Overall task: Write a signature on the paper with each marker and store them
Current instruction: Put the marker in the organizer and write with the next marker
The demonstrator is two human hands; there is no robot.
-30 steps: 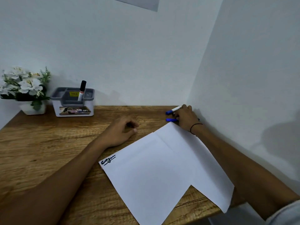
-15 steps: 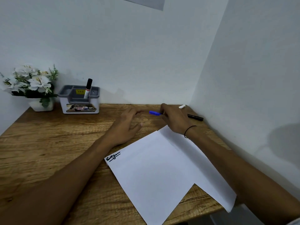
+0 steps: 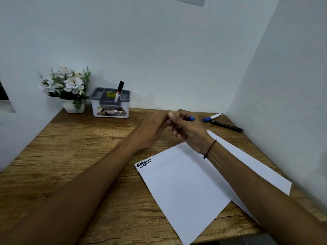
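Wooden tabletop [image 3: 70, 174]. Bearing white paper [image 3: 185, 188], grey organizer [image 3: 110, 105], flower pot [image 3: 74, 107] at back left. Blue-capped marker [image 3: 212, 117] and black marker [image 3: 227, 126] lying near the right corner.

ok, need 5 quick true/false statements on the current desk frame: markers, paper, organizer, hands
1. One marker stands in the grey organizer. True: the black-capped marker.
2. The paper is blank. False: one signature sits at its near-left corner.
3. The right hand holds a blue-tipped marker. True.
4. Three markers lie loose on the desk by the right wall. False: two, a blue-capped marker and a black marker.
5. The left hand rests flat on the paper. False: it is raised beside the right hand, over the desk; whether it touches the marker cannot be told.
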